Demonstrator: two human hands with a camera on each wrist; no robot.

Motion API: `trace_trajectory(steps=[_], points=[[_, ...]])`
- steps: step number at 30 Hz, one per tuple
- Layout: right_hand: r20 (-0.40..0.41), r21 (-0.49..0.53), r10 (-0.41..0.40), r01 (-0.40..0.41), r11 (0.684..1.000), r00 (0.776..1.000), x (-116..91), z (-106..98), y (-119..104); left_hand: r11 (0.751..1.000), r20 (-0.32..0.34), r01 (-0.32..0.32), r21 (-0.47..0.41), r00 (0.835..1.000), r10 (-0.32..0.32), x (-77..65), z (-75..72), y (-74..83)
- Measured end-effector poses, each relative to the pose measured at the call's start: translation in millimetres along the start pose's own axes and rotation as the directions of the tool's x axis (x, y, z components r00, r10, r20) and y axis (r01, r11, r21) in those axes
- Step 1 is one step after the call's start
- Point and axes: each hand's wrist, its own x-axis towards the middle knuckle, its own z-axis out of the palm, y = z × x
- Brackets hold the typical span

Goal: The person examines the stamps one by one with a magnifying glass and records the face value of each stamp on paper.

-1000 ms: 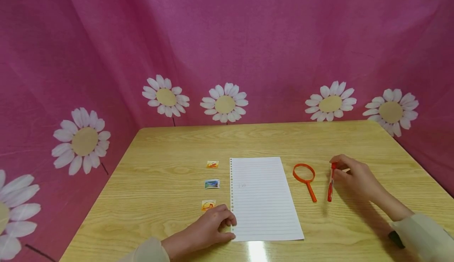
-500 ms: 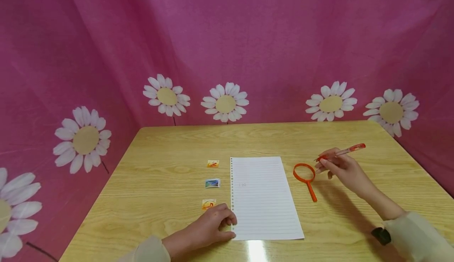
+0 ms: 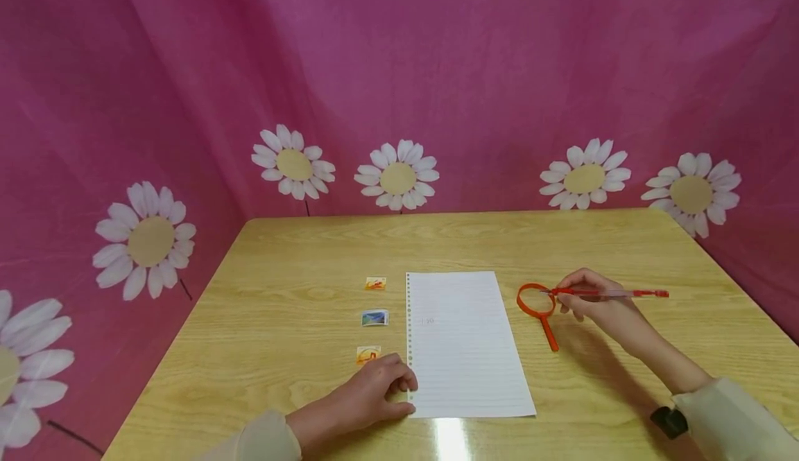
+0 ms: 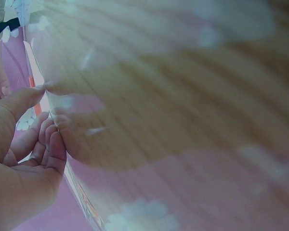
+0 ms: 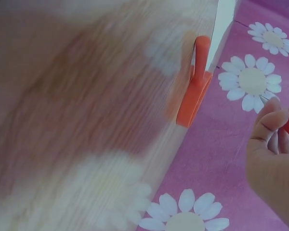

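In the head view my right hand pinches a red pen, held above the table with its tip to the left, over the ring of an orange-red magnifying glass. The right wrist view shows the magnifying glass apart from the fingers, and only a bit of the pen. My left hand rests at the lower left edge of a lined, punched sheet of paper, thumb and fingertips touching down, fingers loosely bent. A small mark is written on the paper's left part.
Left of the paper three stamps lie in a column: a yellow one, a blue one and a nearer yellow one close to the left hand. Behind the wooden table hangs a pink curtain with daisies.
The right hand has picked the pen up off the table, turned it from upright to slanted to nearly level, and brought its tip left toward the magnifying glass. The left hand stays put.
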Motion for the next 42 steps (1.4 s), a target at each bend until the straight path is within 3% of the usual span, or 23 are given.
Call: trace_trajectory(steps=[13, 21, 30, 35, 42], points=[[0.009, 0.089, 0.170, -0.170, 0.981, 0.985, 4.6, 14.7, -4.6, 1.000, 0.010, 0.003, -0.028, 1.000, -0.003, -0.3, -3.1, -1.3], [0.034, 0.236, 0.141, -0.145, 0.961, 0.989, 7.8, 28.3, -6.7, 1.000, 0.001, 0.000, -0.021, 1.000, 0.000, -0.3, -1.8, -2.9], [-0.020, 0.120, 0.160, -0.156, 0.980, 0.987, 14.9, 49.8, -5.0, 0.999, 0.001, -0.014, -0.035, 1.000, 0.014, -0.1, -0.6, -3.9], [-0.002, 0.174, 0.152, -0.150, 0.973, 0.988, 15.4, 56.5, -8.5, 0.999, 0.003, -0.009, -0.036, 1.000, 0.009, -0.3, -0.2, -3.2], [0.011, 0.155, 0.175, -0.175, 0.972, 0.984, 21.1, 66.5, -15.7, 0.999, -0.002, -0.018, -0.030, 1.000, 0.018, 0.3, 0.1, -1.9]])
